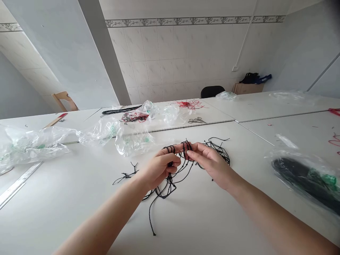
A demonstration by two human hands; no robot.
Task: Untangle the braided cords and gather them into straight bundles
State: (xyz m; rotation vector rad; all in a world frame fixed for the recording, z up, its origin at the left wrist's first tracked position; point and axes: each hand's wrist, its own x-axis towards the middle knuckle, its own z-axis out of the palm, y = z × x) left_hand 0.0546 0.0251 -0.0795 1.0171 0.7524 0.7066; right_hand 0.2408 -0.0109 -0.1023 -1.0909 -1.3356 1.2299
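Note:
Black braided cords hang from my left hand, looped over its index finger, with the other fingers curled round them. One knotted end dangles low over the white table. My right hand pinches part of the looped cords near the left fingertip, thumb in front. More black cords lie in a loose heap behind my right hand, partly hidden by it. To the left of my left hand, a small knotted black cord rests on the table.
Crumpled clear plastic bags lie across the left and middle. Farther back are scissors, red cords and a red-black cord pile. A bag of black cord lies at right, and a metal strip at left.

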